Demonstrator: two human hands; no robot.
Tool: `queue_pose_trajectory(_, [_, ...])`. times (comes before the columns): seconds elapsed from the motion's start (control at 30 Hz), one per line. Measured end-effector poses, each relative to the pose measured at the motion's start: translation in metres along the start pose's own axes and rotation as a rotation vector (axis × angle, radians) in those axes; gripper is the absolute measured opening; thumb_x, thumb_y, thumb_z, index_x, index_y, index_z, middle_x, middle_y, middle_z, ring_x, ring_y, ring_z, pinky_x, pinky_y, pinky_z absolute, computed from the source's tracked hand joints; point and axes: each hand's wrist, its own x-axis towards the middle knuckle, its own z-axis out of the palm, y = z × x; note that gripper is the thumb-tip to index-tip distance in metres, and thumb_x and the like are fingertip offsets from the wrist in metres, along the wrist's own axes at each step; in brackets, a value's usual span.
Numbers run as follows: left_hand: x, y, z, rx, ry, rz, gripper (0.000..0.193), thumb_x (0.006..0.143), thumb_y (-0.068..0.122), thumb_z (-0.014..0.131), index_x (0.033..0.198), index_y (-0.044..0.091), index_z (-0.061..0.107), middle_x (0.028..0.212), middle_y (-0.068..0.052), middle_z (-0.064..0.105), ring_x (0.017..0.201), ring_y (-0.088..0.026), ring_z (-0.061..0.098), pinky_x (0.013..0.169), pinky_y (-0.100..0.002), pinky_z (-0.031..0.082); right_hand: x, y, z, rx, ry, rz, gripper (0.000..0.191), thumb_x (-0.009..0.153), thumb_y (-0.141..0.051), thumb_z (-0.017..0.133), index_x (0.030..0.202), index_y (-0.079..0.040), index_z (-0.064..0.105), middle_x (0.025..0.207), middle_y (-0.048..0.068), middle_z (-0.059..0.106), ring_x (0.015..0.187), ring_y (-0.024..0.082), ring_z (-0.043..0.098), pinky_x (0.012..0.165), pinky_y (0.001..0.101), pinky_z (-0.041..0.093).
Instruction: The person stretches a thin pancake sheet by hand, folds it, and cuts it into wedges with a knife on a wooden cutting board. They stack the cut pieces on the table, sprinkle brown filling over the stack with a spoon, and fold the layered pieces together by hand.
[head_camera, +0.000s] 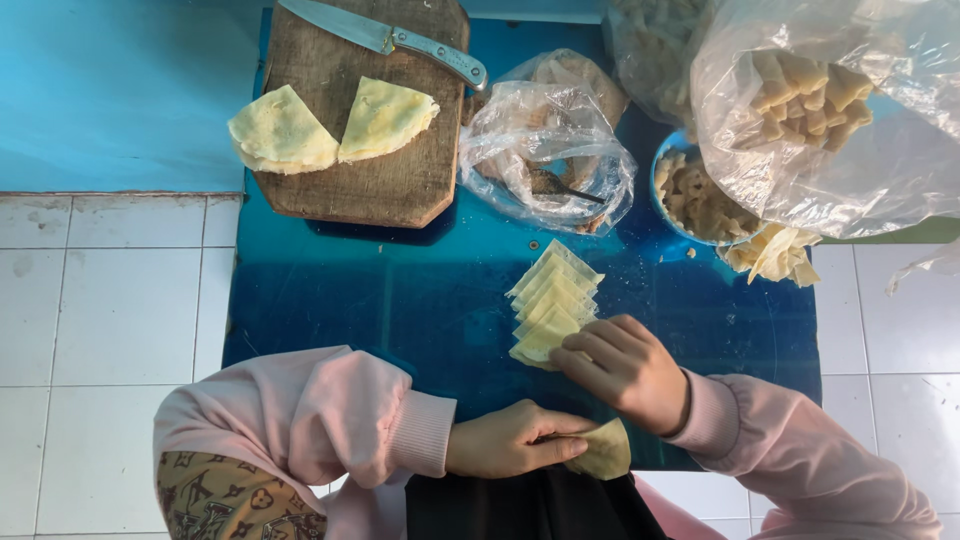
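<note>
Left hand (510, 440) has its grip closed on a folded dough wrapper (605, 452), apparently pinched at its edge. Right hand (628, 370), just above, presses fingers together on a fanned row of wrappers (552, 300) lying on the blue counter (400, 290).

A thin, pale yellow, wedge-shaped dough wrapper (603, 452) lies folded at the near edge of the blue table. Just beyond it, a fanned row of overlapping pale yellow dough triangles (552, 298) runs toward the table's middle.
</note>
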Motion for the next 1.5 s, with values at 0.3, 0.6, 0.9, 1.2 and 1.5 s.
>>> queue_pose_trajectory(0.3, [0.001, -0.008, 0.001, 0.043, 0.000, 0.041, 0.035, 0.112, 0.030, 0.052, 0.129, 0.002, 0.064, 0.102, -0.012, 0.073, 0.091, -0.016, 0.070, 0.084, -0.030, 0.055, -0.010, -0.002, 0.010, 0.073, -0.041, 0.002, 0.034, 0.076, -0.013, 0.070, 0.109, -0.003, 0.071, 0.102, 0.010, 0.072, 0.093, 0.025, 0.071, 0.079, 0.0355, 0.053])
queue_pose_trajectory(0.6, [0.002, -0.014, 0.005, 0.040, -0.014, 0.048, 0.036, 0.111, 0.027, 0.053, 0.136, 0.003, 0.062, 0.109, -0.015, 0.074, 0.100, -0.019, 0.074, 0.088, -0.031, 0.058, -0.013, -0.006, 0.009, 0.120, -0.062, -0.024, 0.037, 0.074, -0.015, 0.070, 0.108, -0.002, 0.071, 0.104, 0.012, 0.072, 0.094, 0.026, 0.071, 0.080, 0.0369, 0.054])
queue_pose_trajectory(0.9, [0.001, -0.009, 0.004, 0.012, -0.053, -0.038, 0.040, 0.110, 0.027, 0.054, 0.142, 0.003, 0.061, 0.105, -0.014, 0.072, 0.095, -0.016, 0.070, 0.086, -0.029, 0.055, -0.007, -0.007, 0.006, 0.159, -0.107, -0.033, 0.028, 0.081, -0.018, 0.073, 0.106, -0.004, 0.070, 0.105, 0.009, 0.071, 0.094, 0.025, 0.071, 0.078, 0.0364, 0.053])
queue_pose_trajectory(1.2, [0.010, 0.004, -0.019, -0.739, 0.292, 0.065, 0.057, 0.107, 0.039, 0.046, 0.152, 0.004, 0.048, 0.140, -0.005, 0.062, 0.125, -0.011, 0.060, 0.109, -0.029, 0.047, -0.016, 0.012, -0.021, 0.171, 0.284, 0.412, 0.020, 0.093, 0.000, 0.072, 0.110, -0.007, 0.064, 0.114, 0.009, 0.073, 0.105, 0.025, 0.070, 0.091, 0.0347, 0.055])
queue_pose_trajectory(1.5, [0.014, 0.026, -0.024, -0.722, 0.458, 0.061, 0.063, 0.107, 0.042, 0.041, 0.154, 0.000, 0.042, 0.142, -0.010, 0.058, 0.127, -0.015, 0.056, 0.110, -0.032, 0.044, -0.007, 0.001, -0.019, -0.033, 0.186, 0.139, 0.033, 0.070, -0.017, 0.087, 0.101, -0.014, 0.075, 0.102, -0.001, 0.070, 0.096, 0.022, 0.064, 0.079, 0.0356, 0.044])
